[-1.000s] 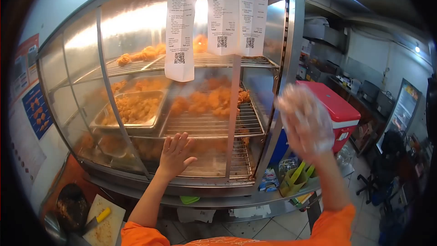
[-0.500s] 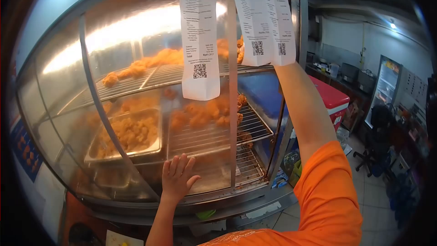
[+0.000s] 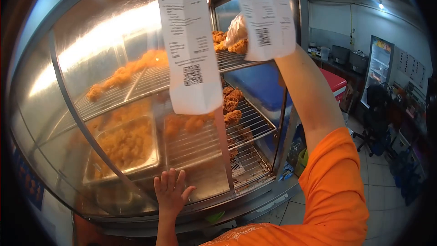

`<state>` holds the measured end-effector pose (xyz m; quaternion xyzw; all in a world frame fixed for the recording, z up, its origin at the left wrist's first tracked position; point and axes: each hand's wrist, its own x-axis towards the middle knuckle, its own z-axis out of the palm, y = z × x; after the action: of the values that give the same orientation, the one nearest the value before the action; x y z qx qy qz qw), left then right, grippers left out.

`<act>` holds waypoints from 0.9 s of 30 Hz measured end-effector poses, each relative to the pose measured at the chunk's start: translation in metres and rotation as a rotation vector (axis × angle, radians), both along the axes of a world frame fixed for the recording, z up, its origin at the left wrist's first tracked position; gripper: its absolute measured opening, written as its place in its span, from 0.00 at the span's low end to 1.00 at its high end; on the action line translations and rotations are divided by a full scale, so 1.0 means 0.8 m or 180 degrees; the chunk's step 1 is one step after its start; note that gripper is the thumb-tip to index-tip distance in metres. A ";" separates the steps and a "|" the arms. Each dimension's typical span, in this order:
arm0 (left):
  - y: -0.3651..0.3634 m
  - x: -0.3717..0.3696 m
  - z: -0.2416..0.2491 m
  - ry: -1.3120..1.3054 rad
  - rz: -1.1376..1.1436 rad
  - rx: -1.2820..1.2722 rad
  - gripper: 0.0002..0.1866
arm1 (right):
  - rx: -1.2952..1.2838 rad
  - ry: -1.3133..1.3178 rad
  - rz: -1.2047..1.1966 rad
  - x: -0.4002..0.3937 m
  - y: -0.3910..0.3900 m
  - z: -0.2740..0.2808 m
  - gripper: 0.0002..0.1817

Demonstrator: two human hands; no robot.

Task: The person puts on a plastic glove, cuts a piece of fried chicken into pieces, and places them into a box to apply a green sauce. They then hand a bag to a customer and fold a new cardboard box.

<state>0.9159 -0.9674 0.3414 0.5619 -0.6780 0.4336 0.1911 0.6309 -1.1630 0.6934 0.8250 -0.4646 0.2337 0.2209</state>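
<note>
1 gloved right hand point(image 3: 236, 29) has reached fried chicken point(image 3: 238, 46), grip unclear; left hand point(image 3: 171, 194) stays on glass point(image 3: 208, 186), fingers point(image 3: 171, 178) spread.

Open room lies right of the glass point(image 3: 205, 173), partly screened by hanging receipts point(image 3: 261, 7).

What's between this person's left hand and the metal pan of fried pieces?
The front glass pane: in the head view, the left hand is spread at its outer side, and the metal pan sits behind it, inside.
</note>
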 end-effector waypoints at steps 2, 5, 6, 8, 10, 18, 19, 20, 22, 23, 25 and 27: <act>0.003 0.006 0.000 -0.0036 0.0004 -0.0011 0.41 | -0.0067 0.0051 0.0041 0.013 0.010 0.016 0.16; 0.006 0.015 -0.007 -0.0007 0.0058 -0.0016 0.41 | 0.0034 0.0216 0.0063 0.051 -0.016 0.035 0.16; 0.008 0.018 -0.008 -0.0032 0.0021 -0.0038 0.41 | 0.0109 0.0292 0.0021 0.064 -0.030 0.040 0.16; 0.009 0.022 -0.011 -0.0069 0.0126 -0.0029 0.42 | 0.0187 0.0399 -0.0105 0.078 -0.049 0.031 0.17; 0.010 0.025 -0.013 -0.0117 0.0175 -0.0033 0.42 | 0.0261 0.0462 -0.0198 0.085 -0.060 0.024 0.17; 0.010 0.025 -0.017 0.0052 0.0164 -0.0077 0.39 | 0.0103 0.0367 -0.0353 0.051 -0.061 0.022 0.17; 0.009 0.025 -0.018 0.0131 0.0140 -0.0108 0.38 | 0.0013 0.0347 -0.0335 0.044 -0.056 0.024 0.17; 0.009 0.025 -0.019 0.0182 0.0161 -0.0076 0.38 | -0.0093 0.0318 -0.0333 0.042 -0.054 0.026 0.17; 0.009 0.024 -0.018 0.0206 0.0158 -0.0124 0.39 | -0.0349 0.0263 -0.0283 0.038 -0.048 0.027 0.17; 0.008 0.025 -0.020 0.0206 0.0153 -0.0134 0.39 | -0.0486 0.0238 -0.0258 0.036 -0.045 0.030 0.18; 0.011 0.025 -0.018 0.0142 0.0150 -0.0066 0.40 | -0.0796 0.0190 -0.0198 0.026 -0.038 0.030 0.18; 0.010 0.025 -0.015 0.0059 0.0176 -0.0055 0.41 | -0.1100 0.0154 -0.0156 0.012 -0.025 0.027 0.18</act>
<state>0.9359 -0.9591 0.3291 0.5827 -0.6567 0.4393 0.1903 0.6407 -1.1832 0.7151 0.7686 -0.4321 0.2847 0.3763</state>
